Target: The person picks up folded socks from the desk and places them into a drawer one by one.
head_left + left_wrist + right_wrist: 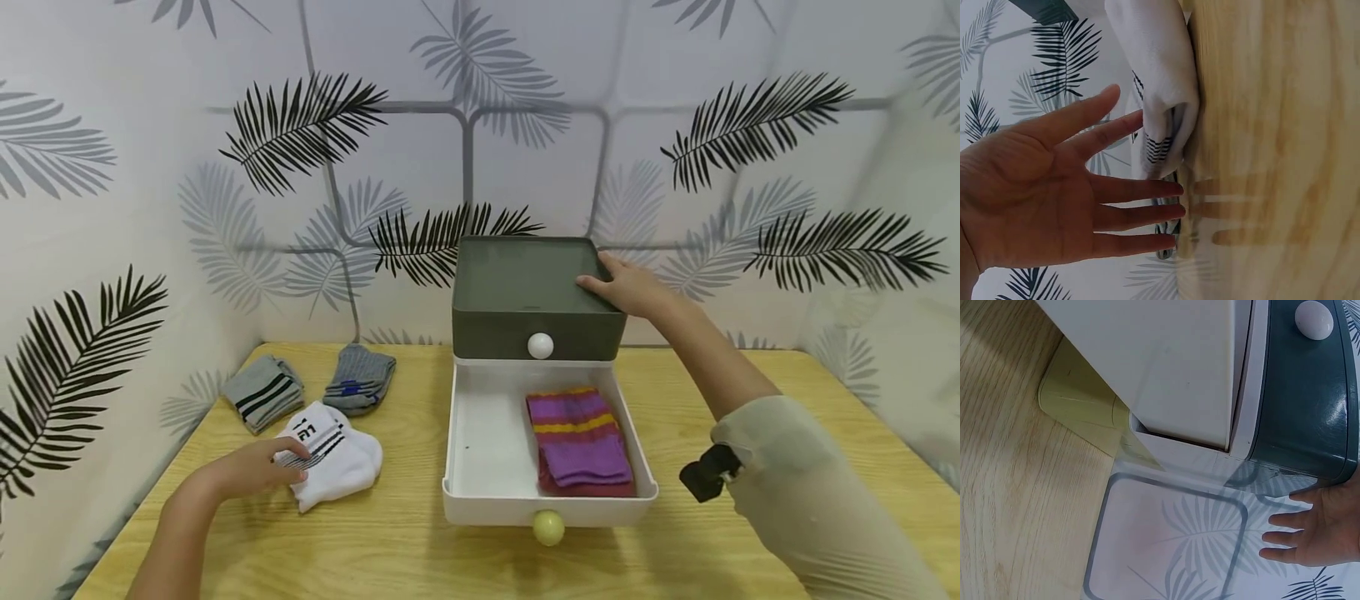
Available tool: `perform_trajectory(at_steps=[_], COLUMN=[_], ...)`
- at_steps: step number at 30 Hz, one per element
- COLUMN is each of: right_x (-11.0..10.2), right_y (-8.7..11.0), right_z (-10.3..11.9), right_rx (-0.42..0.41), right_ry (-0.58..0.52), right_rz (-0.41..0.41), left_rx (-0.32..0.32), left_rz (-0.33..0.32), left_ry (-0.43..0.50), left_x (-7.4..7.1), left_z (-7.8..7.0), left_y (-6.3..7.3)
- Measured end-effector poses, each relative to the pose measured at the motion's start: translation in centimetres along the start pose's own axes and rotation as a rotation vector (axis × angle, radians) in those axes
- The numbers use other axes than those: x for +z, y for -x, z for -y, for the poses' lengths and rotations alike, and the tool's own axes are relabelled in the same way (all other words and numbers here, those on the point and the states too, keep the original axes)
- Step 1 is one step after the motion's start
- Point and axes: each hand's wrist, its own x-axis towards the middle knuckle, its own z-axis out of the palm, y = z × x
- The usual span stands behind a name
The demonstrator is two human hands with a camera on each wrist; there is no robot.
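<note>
My left hand (242,468) reaches over a folded pair of white socks (347,468) with black stripes. Its fingers look extended and apart in the left wrist view, the index fingertip right at the socks (1159,56). My right hand (637,290) rests at the right edge of the dark green top section (517,279) of a small drawer unit, fingers spread over its rim. Below that section a white drawer (487,433) is pulled out. Folded purple socks (585,462) with orange stripes lie along its right side, over something dark red.
Folded grey socks (262,392) with black stripes and darker grey socks (360,377) with a blue patch lie behind the white ones on the wooden table (405,550). A yellow lower section (1079,394) of the unit shows under the drawer. Leaf-patterned curtain stands behind.
</note>
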Motion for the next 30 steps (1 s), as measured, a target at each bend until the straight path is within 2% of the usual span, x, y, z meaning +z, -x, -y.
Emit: perform_trajectory(at_steps=[2,5,10,14,18,22,26,30], right_x=[0.0,0.0,-0.1,-0.2,-0.2,-0.3,-0.3,-0.3], right_y=[0.0,0.1,0.3,0.4,0.4,0.4,0.4,0.3], right_z=[-0.1,-0.2,-0.3,-0.3,-0.2,0.0,0.1,0.2], right_rx=[0.002,0.005,0.015,0.017,0.022,0.023,0.022,0.017], right_ry=[-0.005,-0.015,-0.023,-0.022,-0.030,-0.036,-0.040,-0.035], right_rz=[0.006,0.016,0.024,0.032,0.038,0.045,0.052,0.055], left_rx=[0.004,0.024,0.048,0.000,-0.069,-0.093,-0.061,-0.075], left_rz=[0.042,0.034,-0.074,-0.175,-0.212,-0.178,-0.103,-0.060], left_ry=[0.053,0.106,0.196,0.299,0.481,0.662,0.751,0.792], left_x=[0.4,1.0,1.6,1.9,2.3,2.4,2.2,2.2], left_z=[0.3,0.6,1.3,1.4,1.3,1.5,2.1,2.2], left_y=[-0.4,-1.2,-2.5,-3.3,-3.7,-3.9,-4.1,-4.0])
